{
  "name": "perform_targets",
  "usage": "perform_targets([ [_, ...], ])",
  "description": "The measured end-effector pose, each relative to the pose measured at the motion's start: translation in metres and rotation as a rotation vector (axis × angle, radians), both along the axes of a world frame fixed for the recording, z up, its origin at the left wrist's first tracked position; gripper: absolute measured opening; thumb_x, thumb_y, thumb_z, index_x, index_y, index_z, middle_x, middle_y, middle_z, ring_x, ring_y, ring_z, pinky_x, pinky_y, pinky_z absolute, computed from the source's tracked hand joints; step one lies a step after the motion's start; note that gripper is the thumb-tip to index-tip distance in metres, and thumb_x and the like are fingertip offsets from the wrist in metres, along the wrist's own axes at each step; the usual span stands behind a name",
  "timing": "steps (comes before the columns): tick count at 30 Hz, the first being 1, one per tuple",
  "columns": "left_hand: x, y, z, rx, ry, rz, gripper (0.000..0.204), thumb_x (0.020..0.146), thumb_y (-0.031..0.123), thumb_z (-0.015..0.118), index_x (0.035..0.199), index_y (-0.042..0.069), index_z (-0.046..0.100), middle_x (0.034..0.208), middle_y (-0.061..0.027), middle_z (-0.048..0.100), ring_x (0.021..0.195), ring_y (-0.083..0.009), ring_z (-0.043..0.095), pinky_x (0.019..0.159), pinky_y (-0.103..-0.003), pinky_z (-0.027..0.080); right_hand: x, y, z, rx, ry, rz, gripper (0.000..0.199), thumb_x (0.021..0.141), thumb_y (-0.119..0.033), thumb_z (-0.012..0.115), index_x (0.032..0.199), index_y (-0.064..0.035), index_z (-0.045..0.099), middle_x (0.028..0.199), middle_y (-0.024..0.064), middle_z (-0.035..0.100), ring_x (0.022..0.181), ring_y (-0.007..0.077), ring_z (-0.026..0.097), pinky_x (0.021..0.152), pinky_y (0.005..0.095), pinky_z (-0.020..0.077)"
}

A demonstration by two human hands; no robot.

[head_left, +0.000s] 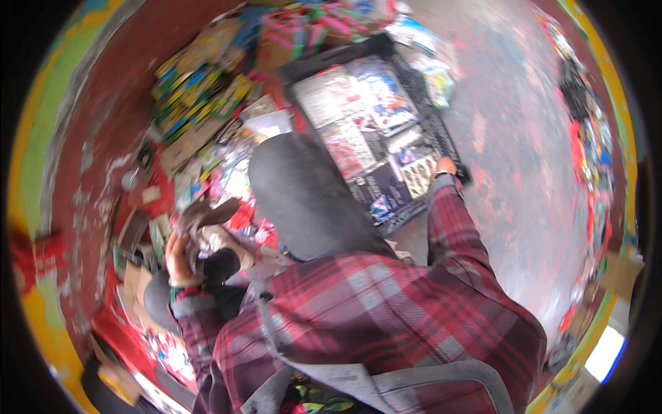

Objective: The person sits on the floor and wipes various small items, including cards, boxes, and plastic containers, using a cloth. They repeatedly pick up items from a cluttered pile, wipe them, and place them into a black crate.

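My right hand reaches out in a red plaid sleeve and grips the near right corner of a black plastic crate. Several flat printed packets lie inside the crate. My left hand, with a band at the wrist, is closed on a crumpled grey-brown item over a heap of small colourful packets. The picture is blurred, so I cannot tell what that item is. A dark grey rounded shape sits between my two arms and hides part of the crate's near left side.
Stacks of green, yellow and blue packets lie on the red floor at the left. More pink and green goods are beyond the crate. Grey paint-stained floor stretches to the right, with hanging wares along the right rim.
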State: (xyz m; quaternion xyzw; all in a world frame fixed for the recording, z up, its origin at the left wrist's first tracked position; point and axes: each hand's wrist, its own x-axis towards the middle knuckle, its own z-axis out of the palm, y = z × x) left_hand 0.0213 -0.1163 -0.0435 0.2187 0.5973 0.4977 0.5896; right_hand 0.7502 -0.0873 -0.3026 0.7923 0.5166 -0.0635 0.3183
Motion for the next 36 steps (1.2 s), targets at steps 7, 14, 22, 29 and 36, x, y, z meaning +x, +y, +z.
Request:
perform_targets([
  [7,0.035,0.012,0.075,0.222,0.302,-0.230,0.033,0.084,0.007,0.050,0.115,-0.002,0.049,0.103,-0.0070,0.057,0.093,-0.0145,0.054,0.082,-0.025,0.042,-0.326,0.116,0.332,0.745,1.906,0.079,0.045,0.088,-0.022,0.057,0.126,-0.0005,0.047,0.123,0.0103,0.052,0.109,0.0177,0.052,0.090,0.0286,0.0411],
  [14,0.053,0.038,0.149,0.632,0.284,-0.376,0.034,0.082,0.001,0.054,0.115,-0.001,0.045,0.106,-0.0061,0.052,0.101,-0.0116,0.048,0.089,-0.025,0.037,-0.515,0.095,0.382,-0.378,2.420,0.101,0.062,0.083,-0.034,0.065,0.127,0.0018,0.041,0.123,0.0127,0.050,0.111,0.0212,0.050,0.095,0.0298,0.0387],
  [22,-0.008,0.072,0.050,0.684,0.324,0.319,0.022,0.084,0.004,0.056,0.106,0.002,0.059,0.105,-0.0053,0.060,0.092,-0.0119,0.056,0.079,-0.025,0.045,-0.552,0.133,0.337,0.005,2.451,-0.502,0.019,0.083,-0.007,0.058,0.100,0.0002,0.060,0.092,0.0073,0.064,0.085,0.0173,0.061,0.079,0.0302,0.0482],
  [29,0.003,-0.003,-0.219,-0.448,1.041,-0.891,0.031,0.081,0.023,0.052,0.102,0.002,0.059,0.100,-0.0247,0.061,0.096,-0.0372,0.059,0.083,-0.044,0.047,-0.534,0.164,0.325,0.077,2.395,-0.513,0.019,0.081,-0.007,0.063,0.099,-0.0021,0.062,0.096,0.0065,0.065,0.088,0.0171,0.061,0.081,0.0301,0.0481],
  [36,0.029,-0.044,-0.280,-0.711,0.898,-0.946,0.060,0.075,0.031,0.065,0.120,0.001,0.040,0.109,-0.0251,0.057,0.101,-0.0370,0.057,0.086,-0.043,0.046,-0.537,0.165,0.343,0.104,2.353,-0.616,0.017,0.082,-0.007,0.062,0.098,-0.0015,0.062,0.098,0.0071,0.064,0.091,0.0172,0.061,0.083,0.0308,0.0468],
])
